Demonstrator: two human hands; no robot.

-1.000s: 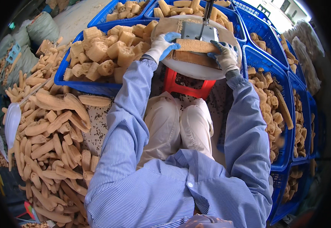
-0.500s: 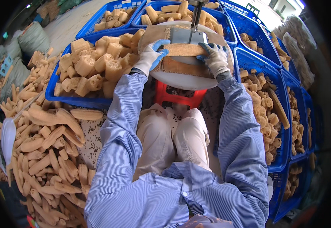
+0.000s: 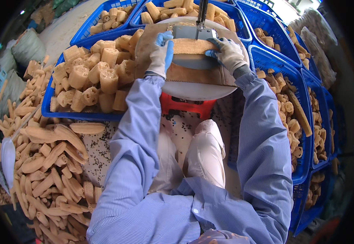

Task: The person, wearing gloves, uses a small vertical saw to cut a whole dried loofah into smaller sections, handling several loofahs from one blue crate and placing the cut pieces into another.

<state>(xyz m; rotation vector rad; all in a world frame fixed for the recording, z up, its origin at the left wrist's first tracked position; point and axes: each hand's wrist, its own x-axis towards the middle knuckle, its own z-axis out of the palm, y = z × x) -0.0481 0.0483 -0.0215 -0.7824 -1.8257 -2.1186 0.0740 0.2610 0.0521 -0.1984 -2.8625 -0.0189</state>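
Note:
A long dried loofah (image 3: 190, 46) lies crosswise over the round white and brown worktop in front of me. My left hand (image 3: 161, 55), in a white glove with blue fingers, is closed on its left end. My right hand (image 3: 229, 53), gloved alike, grips its right end. The loofah's far edge meets the foot of an upright dark metal blade or rod (image 3: 201, 20), which comes down at a grey metal plate (image 3: 181, 31). Brown cardboard (image 3: 209, 76) covers part of the worktop, which has a dark opening just on my side of the loofah.
A blue basket (image 3: 83, 116) of cut loofah pieces stands at left, beside a heap of whole loofahs (image 3: 51, 175). More blue baskets (image 3: 303, 140) with pieces line the right and far sides. A red stool (image 3: 189, 107) is under the worktop.
Both hands have pushed the loofah away from me, up to the upright blade or rod. My left hand has turned more upright. The view has shifted slightly.

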